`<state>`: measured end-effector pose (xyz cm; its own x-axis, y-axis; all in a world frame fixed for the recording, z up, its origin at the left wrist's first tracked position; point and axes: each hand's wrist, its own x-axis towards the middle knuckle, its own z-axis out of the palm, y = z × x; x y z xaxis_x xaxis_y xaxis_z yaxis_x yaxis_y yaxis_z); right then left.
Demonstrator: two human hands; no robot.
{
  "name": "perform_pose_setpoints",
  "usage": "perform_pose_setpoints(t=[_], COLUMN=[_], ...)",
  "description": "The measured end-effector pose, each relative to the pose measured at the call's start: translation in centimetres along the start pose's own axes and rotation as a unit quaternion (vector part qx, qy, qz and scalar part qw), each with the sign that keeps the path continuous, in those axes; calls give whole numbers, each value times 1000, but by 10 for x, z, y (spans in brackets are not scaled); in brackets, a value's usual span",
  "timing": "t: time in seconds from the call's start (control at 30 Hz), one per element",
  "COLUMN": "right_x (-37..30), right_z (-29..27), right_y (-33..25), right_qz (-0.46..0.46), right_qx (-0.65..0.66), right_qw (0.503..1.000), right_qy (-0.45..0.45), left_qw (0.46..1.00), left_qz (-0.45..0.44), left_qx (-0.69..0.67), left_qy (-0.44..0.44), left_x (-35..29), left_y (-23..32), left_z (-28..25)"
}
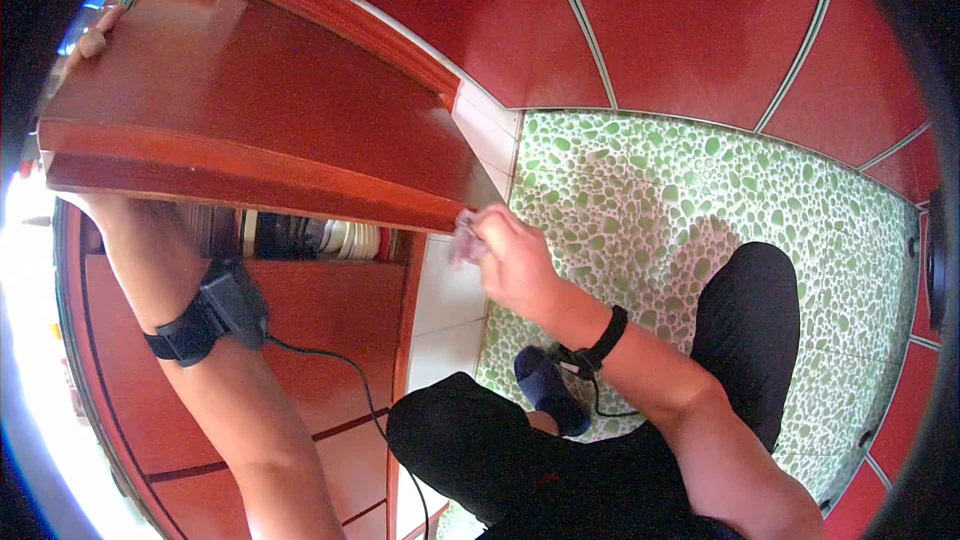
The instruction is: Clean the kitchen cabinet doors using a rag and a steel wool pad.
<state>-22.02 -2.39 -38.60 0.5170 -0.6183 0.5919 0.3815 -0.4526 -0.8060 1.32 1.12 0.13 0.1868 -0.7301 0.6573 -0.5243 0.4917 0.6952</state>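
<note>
A dark red wooden cabinet door point(270, 90) stands open across the upper left. My left forearm passes behind it, and the palm is hidden. Fingertips of my left hand point(92, 43) show curled over the door's far left edge. My right hand point(515, 265) is closed around a crumpled, pale pinkish cloth point(467, 242). It holds the cloth at the door's near right corner; whether the two touch, I cannot tell. Below the door, a gap in the cabinet shows a stack of white dishes point(355, 240) and darker items beside it.
More red cabinet panels point(690, 30) line the far side and right. The floor point(620, 200) has a green and white pebble pattern. My bent knees point(450, 415) and a foot in a dark sock point(545, 385) are close below. A black cable point(350, 365) trails from my left wrist strap.
</note>
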Motion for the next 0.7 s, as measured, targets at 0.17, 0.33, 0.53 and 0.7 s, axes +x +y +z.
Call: perform_pose_setpoints(t=[0.17,0.33,0.53,0.7], right_x=[-38,24,-15,42], right_z=[16,2,-5,-3], right_y=[91,-10,40,-30], right_qz=[26,67,32,-70], right_qx=[83,110,65,12], right_qw=[994,992,997,997], right_qy=[-64,-20,-8,27], left_qw=[1000,1000,1000,995], left_qz=[8,1,15,0], left_qx=[-8,-17,-9,-94], left_qy=[-6,1,-9,-21], left_x=[13,-5,-3,-11], left_y=[-1,-2,-2,-9], left_z=[19,10,29,8])
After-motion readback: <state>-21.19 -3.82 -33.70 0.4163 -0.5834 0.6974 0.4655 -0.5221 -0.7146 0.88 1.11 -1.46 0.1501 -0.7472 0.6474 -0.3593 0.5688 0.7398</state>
